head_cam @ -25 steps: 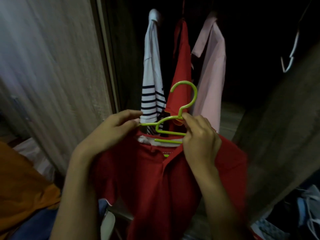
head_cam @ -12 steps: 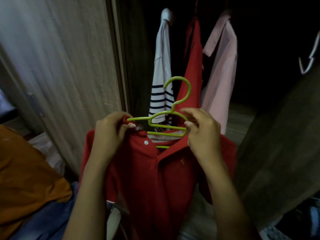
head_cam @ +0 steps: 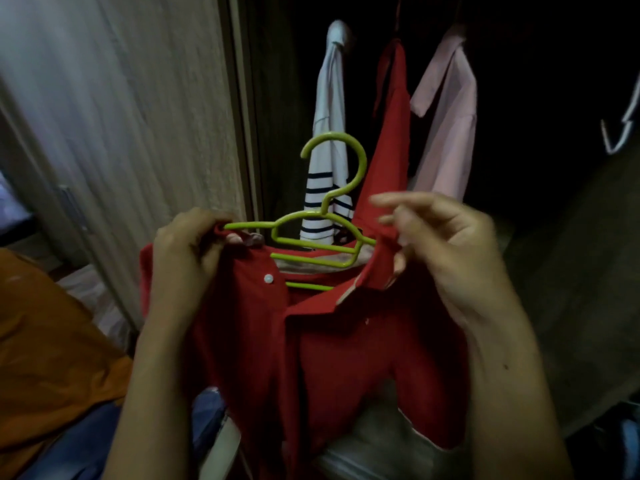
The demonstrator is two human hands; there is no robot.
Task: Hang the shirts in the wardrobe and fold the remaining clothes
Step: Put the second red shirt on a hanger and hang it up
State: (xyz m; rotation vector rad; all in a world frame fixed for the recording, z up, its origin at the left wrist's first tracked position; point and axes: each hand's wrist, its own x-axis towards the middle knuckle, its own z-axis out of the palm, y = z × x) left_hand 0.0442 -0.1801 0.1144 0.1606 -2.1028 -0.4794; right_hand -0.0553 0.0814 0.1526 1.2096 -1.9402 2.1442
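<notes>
At the dark wardrobe, left hand and right hand pinch the red shirt; centre it evenly on the green hanger.

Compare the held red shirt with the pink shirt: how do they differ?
The held shirt is red, the pink shirt pale. The held shirt faces the camera, outside the wardrobe, on a green hanger; the pink shirt hangs inside, edge-on, its hanger hidden. Both have collars.
</notes>
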